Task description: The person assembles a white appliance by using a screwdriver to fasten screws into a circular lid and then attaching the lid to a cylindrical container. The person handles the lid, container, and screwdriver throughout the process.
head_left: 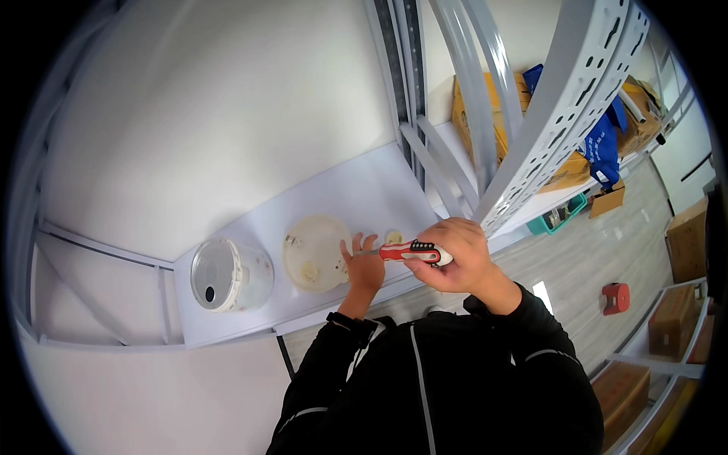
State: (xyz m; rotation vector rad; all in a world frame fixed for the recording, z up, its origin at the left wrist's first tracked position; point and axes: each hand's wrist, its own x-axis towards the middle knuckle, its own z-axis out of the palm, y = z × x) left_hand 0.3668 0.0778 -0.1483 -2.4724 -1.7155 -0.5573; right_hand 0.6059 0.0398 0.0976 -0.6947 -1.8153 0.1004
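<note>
My right hand (pixel 459 254) is closed round the handle of a red-and-white hand tool with black segments (pixel 409 252), possibly a screwdriver. The tool lies level and points left, its thin grey front end reaching my left hand (pixel 365 267). That left hand has its fingers stretched and apart, next to a round, translucent off-white disc (pixel 317 235) on the white shelf board (pixel 364 186). Small cream round fittings (pixel 309 271) sit on the disc. Just beyond the tool is another small cream round piece (pixel 393 236). What the tool's tip touches is hard to make out.
A whitish translucent bucket (pixel 254 277) with a dark hole in its top stands left on the board. Perforated grey rack uprights (pixel 565 114) rise close on my right. Beyond are cardboard boxes (pixel 561 178), a teal bin (pixel 560 216) and a red stool (pixel 616 299) on the floor.
</note>
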